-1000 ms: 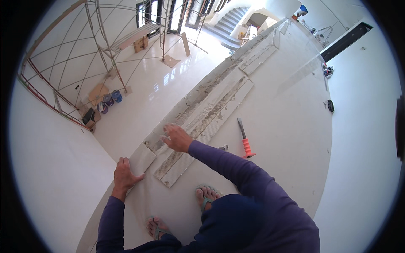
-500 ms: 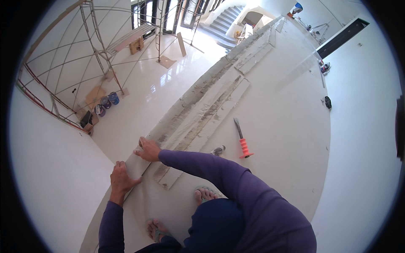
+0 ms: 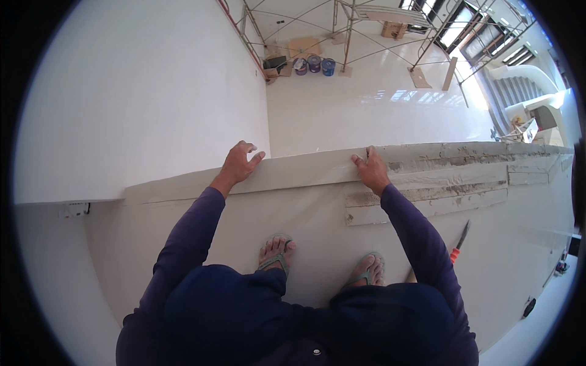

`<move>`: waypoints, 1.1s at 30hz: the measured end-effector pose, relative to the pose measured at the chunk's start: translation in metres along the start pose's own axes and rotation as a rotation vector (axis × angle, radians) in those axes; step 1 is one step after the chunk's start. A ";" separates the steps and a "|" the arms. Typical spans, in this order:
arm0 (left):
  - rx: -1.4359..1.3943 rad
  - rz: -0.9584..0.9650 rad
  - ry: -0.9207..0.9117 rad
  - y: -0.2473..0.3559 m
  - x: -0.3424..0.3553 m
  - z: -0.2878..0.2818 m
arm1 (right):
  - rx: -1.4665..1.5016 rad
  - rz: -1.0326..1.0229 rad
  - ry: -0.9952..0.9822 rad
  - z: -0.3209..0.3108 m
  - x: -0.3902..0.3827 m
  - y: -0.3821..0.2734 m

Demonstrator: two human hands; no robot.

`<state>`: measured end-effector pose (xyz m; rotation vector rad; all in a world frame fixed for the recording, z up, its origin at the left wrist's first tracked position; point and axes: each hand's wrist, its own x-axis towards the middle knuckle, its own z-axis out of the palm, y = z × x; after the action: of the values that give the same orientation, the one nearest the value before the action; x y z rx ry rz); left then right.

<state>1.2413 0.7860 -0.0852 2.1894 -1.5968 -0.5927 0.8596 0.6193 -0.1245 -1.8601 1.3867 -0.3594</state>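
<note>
A long, flat, pale grey slab strip (image 3: 299, 172) lies along the outer edge of a raised ledge. My right hand (image 3: 372, 171) is at its right end, thumb on top and fingers bent over the outer edge. Near its left part is my left hand (image 3: 237, 163), thumb and fingers apart, fingertips reaching past the outer edge beside the white wall. Whether those fingertips touch the strip is unclear. Right of my right hand lie ridged, mortar-smeared strips (image 3: 427, 206). A chisel (image 3: 455, 255) with an orange grip rests on the floor beyond my right forearm, which partly covers it.
Past the ledge is a drop to a lower glossy floor (image 3: 329, 116). Scaffolding (image 3: 349, 36), several paint buckets (image 3: 314, 63) and cardboard stand down there. Curved stairs (image 3: 510, 91) are at the far right. My sandalled feet (image 3: 276, 253) are on the ledge floor.
My view has turned left, to face the ledge edge squarely. My hands are now farther apart along the strip, and both feet show fully.
</note>
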 end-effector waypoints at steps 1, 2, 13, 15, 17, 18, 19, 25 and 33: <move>0.026 -0.027 0.061 -0.023 -0.018 -0.011 | 0.005 0.000 -0.036 -0.001 -0.002 -0.008; 0.060 -0.057 0.056 -0.043 -0.035 -0.020 | -0.009 0.013 -0.065 -0.002 -0.003 -0.017; 0.005 -0.123 0.056 -0.080 -0.048 -0.034 | -0.002 0.015 0.006 -0.011 -0.006 -0.006; -0.004 -0.138 0.032 -0.084 -0.048 -0.036 | 0.043 0.058 -0.026 -0.017 -0.009 -0.020; -0.016 -0.152 0.007 -0.086 -0.052 -0.038 | 0.085 0.079 -0.053 -0.023 -0.012 -0.033; -0.026 -0.161 -0.010 -0.087 -0.051 -0.039 | 0.104 0.073 -0.058 -0.027 -0.012 -0.036; -0.034 -0.170 -0.027 -0.087 -0.051 -0.041 | 0.124 0.069 -0.064 -0.029 -0.012 -0.037; -0.041 -0.267 -0.313 -0.079 -0.037 -0.052 | 0.035 0.065 -0.001 -0.024 -0.023 -0.023; -0.094 -0.251 -0.303 -0.060 -0.053 -0.038 | 0.004 0.069 -0.011 -0.032 -0.044 0.016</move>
<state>1.2953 0.8556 -0.0781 2.3315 -1.4016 -1.0969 0.8123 0.6439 -0.1053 -1.8031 1.4384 -0.3167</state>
